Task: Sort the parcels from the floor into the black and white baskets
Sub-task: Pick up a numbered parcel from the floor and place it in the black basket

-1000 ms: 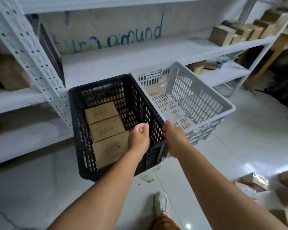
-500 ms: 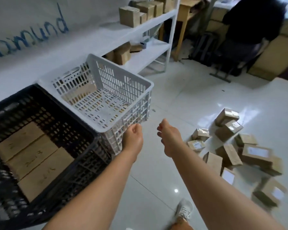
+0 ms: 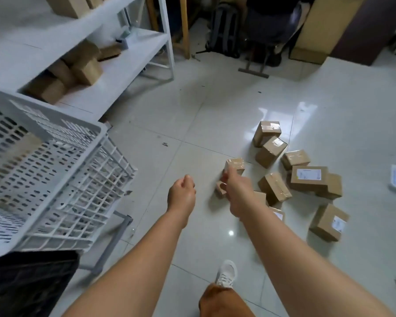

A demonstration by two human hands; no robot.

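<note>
My left hand (image 3: 181,196) and right hand (image 3: 237,193) hang loosely curled, fingers empty, over glossy floor tiles (image 3: 192,124). Parcels (image 3: 308,178) lie beyond my right fingers; white basket (image 3: 55,179) and black basket (image 3: 28,284) left.

A parcel stockroom. White metal shelving (image 3: 133,65) carries brown cardboard boxes (image 3: 87,69). More taped cardboard parcels (image 3: 309,178) litter the glossy tiled floor (image 3: 215,115).

Brown parcels (image 3: 309,178), white labels; white basket (image 3: 44,170); black basket (image 3: 30,287); pale glossy floor tiles (image 3: 215,115); white shoe (image 3: 226,274).
</note>
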